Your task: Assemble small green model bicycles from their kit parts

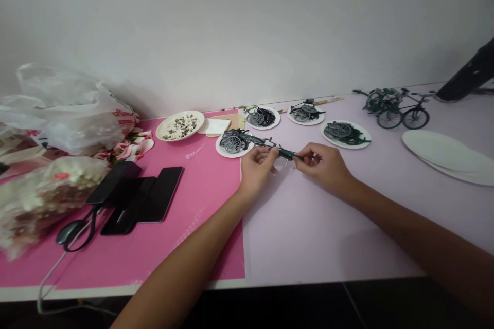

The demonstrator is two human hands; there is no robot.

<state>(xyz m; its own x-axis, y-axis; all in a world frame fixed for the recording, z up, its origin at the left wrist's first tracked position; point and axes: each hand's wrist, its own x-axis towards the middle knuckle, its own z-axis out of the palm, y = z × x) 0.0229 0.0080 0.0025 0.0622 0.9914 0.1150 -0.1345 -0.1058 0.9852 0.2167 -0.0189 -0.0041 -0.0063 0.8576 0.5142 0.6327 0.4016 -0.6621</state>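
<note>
A dark green toy bicycle frame [285, 153] is held between my two hands, just above the table. My left hand [259, 165] pinches its left part, where a wheel and handlebar reach up toward a plate. My right hand [322, 164] grips the right end between thumb and fingers. Behind my left hand stands a white plate [221, 151] with grey wheels [233, 141] and dark parts. Three more small plates lie beyond: one with black parts [262, 117], one with grey wheels and black pieces [305, 111], one with wheels and green pieces [345, 132].
Finished-looking toy bicycles [401, 109] stand at the back right, near white oval plates [447, 154] and a black cylinder [466, 74]. Leftward are a bowl of small pieces [180, 125], black phones [160, 194], a black box [113, 183] and plastic bags [73, 113]. A wall [247, 31] rises behind.
</note>
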